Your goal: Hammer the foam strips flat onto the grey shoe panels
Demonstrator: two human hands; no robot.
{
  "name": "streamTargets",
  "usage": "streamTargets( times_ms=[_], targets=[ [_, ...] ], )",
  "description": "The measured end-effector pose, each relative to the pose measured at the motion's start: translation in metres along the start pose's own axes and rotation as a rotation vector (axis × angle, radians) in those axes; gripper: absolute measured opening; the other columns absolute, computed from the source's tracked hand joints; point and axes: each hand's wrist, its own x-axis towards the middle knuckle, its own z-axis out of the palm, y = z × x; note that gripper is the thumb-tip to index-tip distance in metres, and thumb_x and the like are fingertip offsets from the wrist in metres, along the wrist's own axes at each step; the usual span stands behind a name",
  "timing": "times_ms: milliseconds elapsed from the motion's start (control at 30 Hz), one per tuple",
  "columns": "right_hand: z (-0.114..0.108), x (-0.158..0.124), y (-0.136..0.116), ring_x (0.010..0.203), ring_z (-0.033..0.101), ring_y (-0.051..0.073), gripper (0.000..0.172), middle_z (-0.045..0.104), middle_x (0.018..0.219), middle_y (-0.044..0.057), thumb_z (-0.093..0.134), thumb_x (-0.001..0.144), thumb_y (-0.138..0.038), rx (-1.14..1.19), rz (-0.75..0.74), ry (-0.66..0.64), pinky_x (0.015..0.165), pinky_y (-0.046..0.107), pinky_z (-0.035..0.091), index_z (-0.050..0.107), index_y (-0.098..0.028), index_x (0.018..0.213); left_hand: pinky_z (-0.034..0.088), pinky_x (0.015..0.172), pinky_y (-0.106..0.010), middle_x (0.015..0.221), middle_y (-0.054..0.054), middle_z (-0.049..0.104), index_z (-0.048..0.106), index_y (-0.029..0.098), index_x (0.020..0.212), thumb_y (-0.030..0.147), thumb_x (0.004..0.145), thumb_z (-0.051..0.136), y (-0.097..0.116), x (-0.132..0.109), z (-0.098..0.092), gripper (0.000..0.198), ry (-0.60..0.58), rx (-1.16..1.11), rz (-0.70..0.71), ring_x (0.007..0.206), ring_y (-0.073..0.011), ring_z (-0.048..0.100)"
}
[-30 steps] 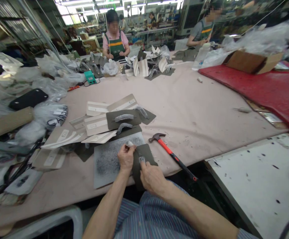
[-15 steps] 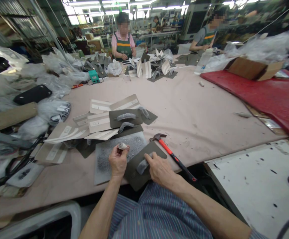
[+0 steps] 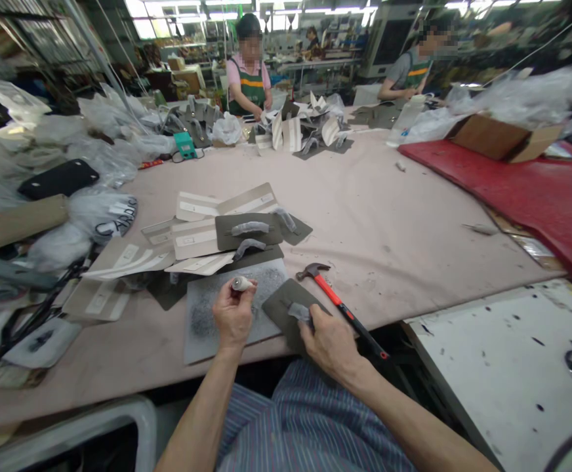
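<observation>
My left hand (image 3: pixel 233 313) is closed round a small whitish roll (image 3: pixel 241 283), held above a grey speckled work mat (image 3: pixel 202 321) at the table's near edge. My right hand (image 3: pixel 328 339) grips a dark olive leather piece (image 3: pixel 282 305) with a wrapped strap on it, holding it flat over the mat's right corner. A hammer with a red and black handle (image 3: pixel 340 303) lies just right of that piece. Behind the mat sits a pile of similar olive and beige pieces (image 3: pixel 227 233).
The pink table (image 3: pixel 365 210) carries plastic bags and dark parts at the left, a red mat (image 3: pixel 512 180) and cardboard box (image 3: pixel 502 137) at the right. A white spotted board (image 3: pixel 507 354) lies near right. Two people work at the far end.
My right hand turned the olive piece from lying across the mat's edge and slid it right, flat beside the hammer. My left hand lifted the whitish roll slightly.
</observation>
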Motion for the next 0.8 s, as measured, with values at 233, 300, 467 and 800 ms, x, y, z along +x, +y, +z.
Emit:
streamTargets(
  times_ms=[233, 300, 467, 800],
  targets=[
    [0.034, -0.014, -0.009, 0.096, 0.07, 0.031, 0.067, 0.071, 0.111, 0.015, 0.05, 0.097, -0.035, 0.368, -0.044, -0.033, 0.082, 0.04, 0.05, 0.023, -0.015, 0.155, 0.057, 0.082, -0.032, 0.089, -0.007, 0.075, 0.062, 0.016, 0.106, 0.031, 0.073, 0.075, -0.037, -0.005, 0.029, 0.039, -0.27, -0.112, -0.242, 0.085, -0.0207, 0.072],
    [0.038, -0.013, -0.012, 0.098, 0.07, 0.031, 0.062, 0.071, 0.112, 0.015, 0.05, 0.098, -0.035, 0.439, -0.039, -0.034, 0.083, 0.041, 0.051, 0.03, -0.018, 0.154, 0.056, 0.082, -0.032, 0.09, -0.008, 0.075, 0.06, 0.016, 0.107, 0.033, 0.073, 0.075, -0.044, -0.006, 0.033, 0.04, -0.299, -0.118, -0.277, 0.086, -0.0214, 0.073],
    [0.046, -0.014, -0.017, 0.1, 0.069, 0.029, 0.059, 0.071, 0.111, 0.014, 0.056, 0.093, -0.035, 0.578, -0.037, -0.066, 0.088, 0.041, 0.051, 0.043, -0.017, 0.147, 0.055, 0.084, -0.035, 0.087, -0.007, 0.075, 0.059, 0.016, 0.103, 0.037, 0.075, 0.075, -0.047, -0.004, 0.03, 0.038, -0.366, -0.1, -0.28, 0.086, -0.0219, 0.072],
    [0.027, -0.001, 0.043, 0.091, 0.06, 0.024, 0.049, 0.062, 0.11, 0.015, 0.044, 0.098, -0.041, 0.402, 0.062, 0.345, 0.086, 0.039, 0.048, 0.048, -0.011, 0.136, 0.055, 0.081, -0.032, 0.086, -0.007, 0.074, 0.062, 0.016, 0.099, 0.037, 0.077, 0.074, -0.04, -0.003, 0.026, 0.032, -0.478, -0.016, -0.233, 0.083, -0.0198, 0.071]
  ],
)
